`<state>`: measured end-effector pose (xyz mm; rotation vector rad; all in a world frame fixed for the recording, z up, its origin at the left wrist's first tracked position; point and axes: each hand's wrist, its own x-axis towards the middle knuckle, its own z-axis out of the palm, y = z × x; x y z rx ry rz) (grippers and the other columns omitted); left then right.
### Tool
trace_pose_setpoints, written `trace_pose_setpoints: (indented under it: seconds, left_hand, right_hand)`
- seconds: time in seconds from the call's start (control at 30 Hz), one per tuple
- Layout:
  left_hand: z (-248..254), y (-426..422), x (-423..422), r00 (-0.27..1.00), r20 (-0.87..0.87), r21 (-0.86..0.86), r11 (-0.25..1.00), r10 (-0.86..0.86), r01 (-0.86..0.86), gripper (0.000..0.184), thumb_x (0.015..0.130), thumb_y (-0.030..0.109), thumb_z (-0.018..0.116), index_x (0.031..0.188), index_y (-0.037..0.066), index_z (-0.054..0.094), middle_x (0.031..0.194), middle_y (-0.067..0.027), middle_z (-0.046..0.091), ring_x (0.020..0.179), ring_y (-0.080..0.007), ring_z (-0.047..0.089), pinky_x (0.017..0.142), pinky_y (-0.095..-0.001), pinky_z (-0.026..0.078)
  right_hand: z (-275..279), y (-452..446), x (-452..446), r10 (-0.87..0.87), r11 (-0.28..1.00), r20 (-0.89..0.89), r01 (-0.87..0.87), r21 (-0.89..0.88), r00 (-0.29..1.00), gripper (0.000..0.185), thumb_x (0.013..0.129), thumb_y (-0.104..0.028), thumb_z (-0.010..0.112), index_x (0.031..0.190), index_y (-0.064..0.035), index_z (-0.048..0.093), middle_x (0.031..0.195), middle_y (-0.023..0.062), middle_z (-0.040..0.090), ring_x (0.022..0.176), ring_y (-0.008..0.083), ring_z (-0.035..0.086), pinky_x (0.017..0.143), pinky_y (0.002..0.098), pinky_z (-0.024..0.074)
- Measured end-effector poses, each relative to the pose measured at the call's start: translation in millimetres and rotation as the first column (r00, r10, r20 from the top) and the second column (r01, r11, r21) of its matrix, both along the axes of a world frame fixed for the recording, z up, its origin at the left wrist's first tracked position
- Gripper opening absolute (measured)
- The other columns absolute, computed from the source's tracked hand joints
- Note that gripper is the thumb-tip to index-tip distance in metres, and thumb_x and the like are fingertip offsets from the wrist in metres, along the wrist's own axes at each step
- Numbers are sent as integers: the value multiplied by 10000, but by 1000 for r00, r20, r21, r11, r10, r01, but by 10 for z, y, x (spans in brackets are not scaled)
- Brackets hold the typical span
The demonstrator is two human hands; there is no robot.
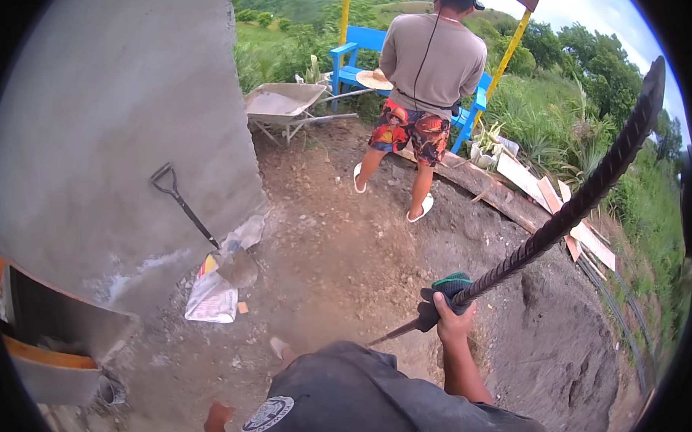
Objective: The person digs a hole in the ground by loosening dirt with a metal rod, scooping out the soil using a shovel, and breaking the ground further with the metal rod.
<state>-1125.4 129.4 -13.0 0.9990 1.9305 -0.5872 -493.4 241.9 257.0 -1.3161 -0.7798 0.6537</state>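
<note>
My right hand is wrapped round a dark ribbed steel bar, with the thumb along its side. A black and green piece like a bunched glove sits at the grip, between the hand and the bar. From there the bar slants up to the upper right, its flattened tip raised, while its thin lower end runs toward my dark shirt. My left hand hangs low beside my body at the bottom left. Its fingers are too small and unclear to read, and nothing shows in it.
A shovel leans on the grey wall, near a printed sack. Ahead, a person faces away, by a blue bench and a wheelbarrow. Planks lie right, beyond rough soil.
</note>
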Motion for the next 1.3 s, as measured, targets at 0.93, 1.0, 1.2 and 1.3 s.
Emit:
trace_pose_setpoints:
  seconds: [0.93, 1.0, 1.2, 1.3]
  left_hand:
    - [-373, -95, -841, 856, 297, 332, 795, 424, -509, 298, 850, 257, 688, 838, -40, 711, 700, -163, 711, 602, -248, 703, 603, -393, 544]
    - [-568, -140, -645, 720, 364, 289, 663, 591, -690, 290, 866, 260, 701, 900, -26, 736, 775, -173, 742, 707, -277, 735, 658, -414, 556]
    - [-198, -74, 261, 655, 180, 409, 550, 733, -728, 352, 868, 346, 755, 1020, 29, 762, 957, -189, 773, 950, -343, 745, 851, -445, 565]
    - [-69, -218, 856, 607, 165, 295, 548, 778, -783, 409, 863, 411, 763, 1054, 50, 769, 1071, -201, 765, 1050, -340, 731, 927, -431, 563]
  right_hand:
    - [843, 3271, -3107, 684, 726, 150, -686, -51, 713, 219, 903, -178, 794, 974, -1, 687, 816, 38, 705, 752, 112, 631, 704, 305, 514]
    - [615, 3611, -3227, 739, 669, 128, -743, -18, 662, 197, 901, -161, 792, 963, -4, 691, 827, 51, 717, 749, 117, 649, 696, 304, 524]
    - [-369, 4873, -3789, 876, 482, 29, -876, -32, 481, 132, 899, -105, 772, 928, -4, 691, 815, 69, 729, 674, 149, 672, 635, 323, 538]
    - [-838, 5661, -4268, 893, 450, 15, -893, -12, 450, 112, 894, -78, 753, 908, 6, 680, 783, 85, 712, 620, 176, 677, 526, 344, 530]
